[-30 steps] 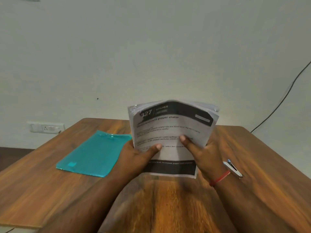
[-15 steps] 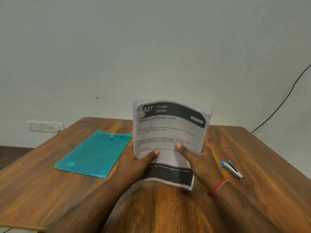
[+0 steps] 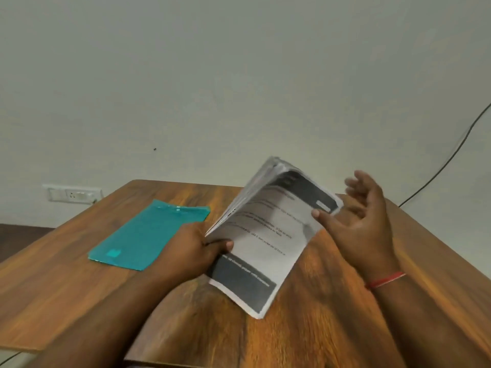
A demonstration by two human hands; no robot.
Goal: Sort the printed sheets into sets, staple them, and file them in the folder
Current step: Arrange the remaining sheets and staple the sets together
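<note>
sheets (image 3: 265, 235): printed stack, black bands top and bottom, tilted, lifted, top edges fanned. folder (image 3: 148, 235): teal, translucent, flat, left of sheets.

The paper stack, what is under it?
Under the paper stack only the wooden table shows. The left hand grips its edge; the fingers beneath and the table patch it covers are hidden.

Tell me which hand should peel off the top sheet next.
Right, probably. The left hand grips the stack of sheets at its left edge, holding it tilted; the right hand is open, thumb on the stack's right edge, free to lift a sheet.
</note>
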